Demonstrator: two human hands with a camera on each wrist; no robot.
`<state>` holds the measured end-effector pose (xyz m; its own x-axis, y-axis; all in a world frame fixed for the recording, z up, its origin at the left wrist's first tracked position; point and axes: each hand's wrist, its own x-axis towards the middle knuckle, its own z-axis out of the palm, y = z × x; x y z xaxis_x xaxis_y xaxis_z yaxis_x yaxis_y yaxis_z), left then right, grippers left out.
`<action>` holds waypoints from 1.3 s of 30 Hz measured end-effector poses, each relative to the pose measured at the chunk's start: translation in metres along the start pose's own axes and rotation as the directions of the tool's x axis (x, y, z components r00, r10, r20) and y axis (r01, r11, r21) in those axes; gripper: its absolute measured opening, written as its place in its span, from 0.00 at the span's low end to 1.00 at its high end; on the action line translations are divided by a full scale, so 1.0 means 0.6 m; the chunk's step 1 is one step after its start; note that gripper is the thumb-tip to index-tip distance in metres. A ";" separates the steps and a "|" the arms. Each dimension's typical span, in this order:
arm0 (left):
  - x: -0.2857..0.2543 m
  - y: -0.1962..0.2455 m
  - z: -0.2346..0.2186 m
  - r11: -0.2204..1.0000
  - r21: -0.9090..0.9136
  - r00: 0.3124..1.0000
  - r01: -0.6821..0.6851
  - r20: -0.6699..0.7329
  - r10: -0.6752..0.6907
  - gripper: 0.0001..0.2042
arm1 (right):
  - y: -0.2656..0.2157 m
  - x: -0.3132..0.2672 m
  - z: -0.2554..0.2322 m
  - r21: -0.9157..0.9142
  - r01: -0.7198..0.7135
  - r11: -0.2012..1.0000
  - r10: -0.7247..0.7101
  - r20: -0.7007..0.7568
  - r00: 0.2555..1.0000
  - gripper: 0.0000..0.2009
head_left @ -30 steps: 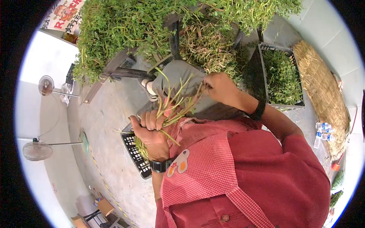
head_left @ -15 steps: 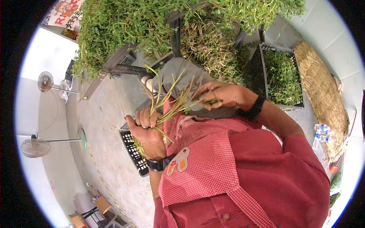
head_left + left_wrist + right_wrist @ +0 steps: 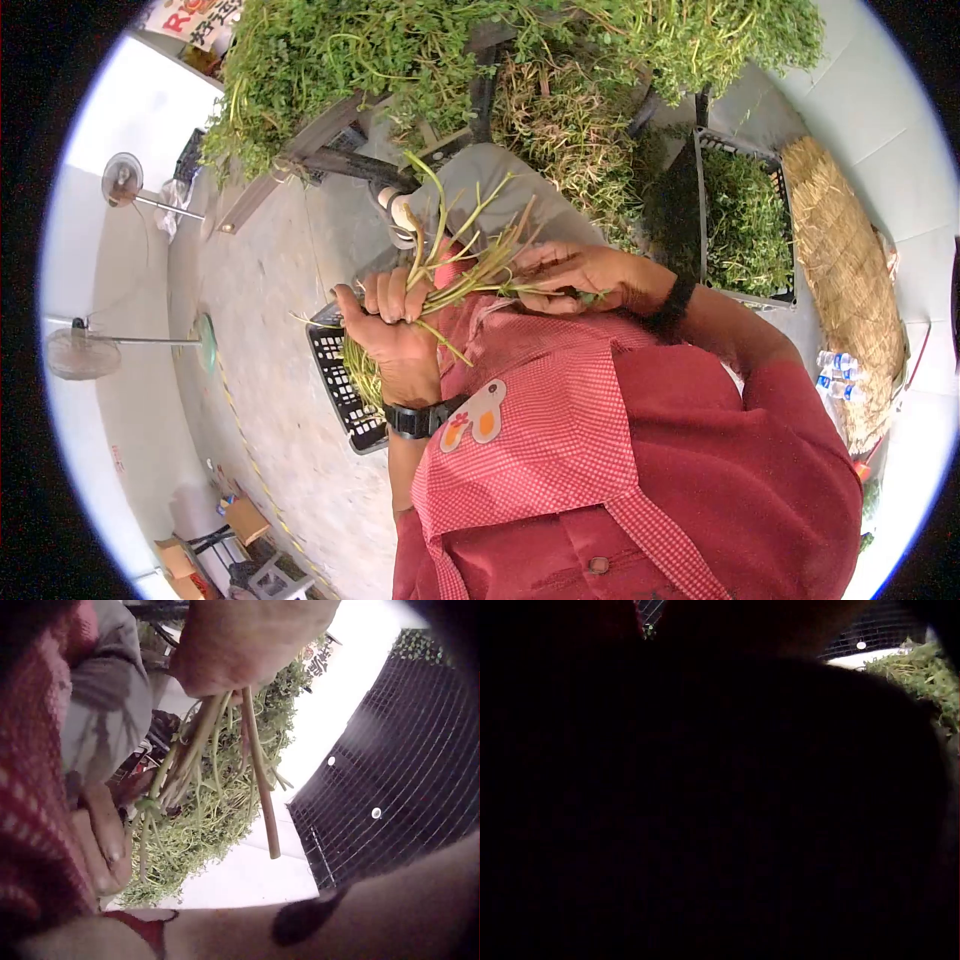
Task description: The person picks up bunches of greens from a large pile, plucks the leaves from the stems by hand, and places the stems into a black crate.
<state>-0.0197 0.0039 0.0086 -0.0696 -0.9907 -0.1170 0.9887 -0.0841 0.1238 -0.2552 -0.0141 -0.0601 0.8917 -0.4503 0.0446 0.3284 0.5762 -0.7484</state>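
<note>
My left hand [image 3: 388, 318] grips a bundle of long green stems [image 3: 470, 275] in front of the apron, fingers curled round it. Most of the stems fan out to the right and away, while a few cut ends poke out below the fist. At the right side of the bundle, my right hand [image 3: 575, 275] has its fingers curled at the stem tips, with a bit of green leaf [image 3: 595, 297] showing by the fingers. In the left wrist view the stems [image 3: 187, 754] hang below the left fist, and the right fingers [image 3: 101, 832] are at their lower end. The right wrist view is mostly dark.
A heap of leafy greens [image 3: 350, 70] covers a table ahead, with more greens [image 3: 570, 140] below. A black crate [image 3: 330, 385] holding stems stands left, a crate [image 3: 703, 210] of greens right. Beyond are a straw mat [image 3: 835, 270], water bottles [image 3: 838, 375] and fans [image 3: 85, 352].
My right hand has come down and nearer to the apron, along the stem tips. My left hand keeps its hold on the bundle. The head view has shifted slightly.
</note>
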 end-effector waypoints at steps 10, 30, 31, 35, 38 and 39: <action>-0.005 0.002 -0.002 0.997 0.062 0.994 0.036 0.105 -0.042 0.29 | -0.009 0.002 0.025 -0.010 -0.017 1.000 0.014 -0.232 0.973 0.11; -0.009 0.009 -0.012 0.962 0.072 0.915 0.263 0.297 -0.272 0.28 | -0.106 -0.041 -0.027 -0.164 -0.124 0.979 0.064 -0.329 0.942 0.11; -0.008 0.007 -0.010 0.956 0.048 0.902 0.288 0.320 -0.288 0.28 | -0.120 -0.035 -0.005 -0.205 -0.196 0.959 0.128 -0.305 0.944 0.12; -0.005 0.000 -0.002 0.955 0.049 0.911 0.293 0.290 -0.295 0.28 | -0.123 -0.015 0.047 -0.201 -0.275 0.940 0.200 -0.326 0.924 0.15; 0.000 -0.006 -0.004 0.945 0.039 0.898 0.325 0.302 -0.321 0.29 | -0.109 -0.009 0.038 -0.287 -0.254 0.923 0.158 -0.320 0.934 0.14; 0.000 -0.006 -0.005 0.944 0.039 0.898 0.326 0.300 -0.323 0.29 | -0.106 -0.009 0.041 -0.285 -0.254 0.924 0.157 -0.321 0.934 0.14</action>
<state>-0.0231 0.0043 0.0054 -0.4213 -0.8943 0.1507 0.9059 -0.4070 0.1169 -0.2735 -0.0313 0.0032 0.7843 -0.5491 -0.2888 -0.0115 0.4527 -0.8916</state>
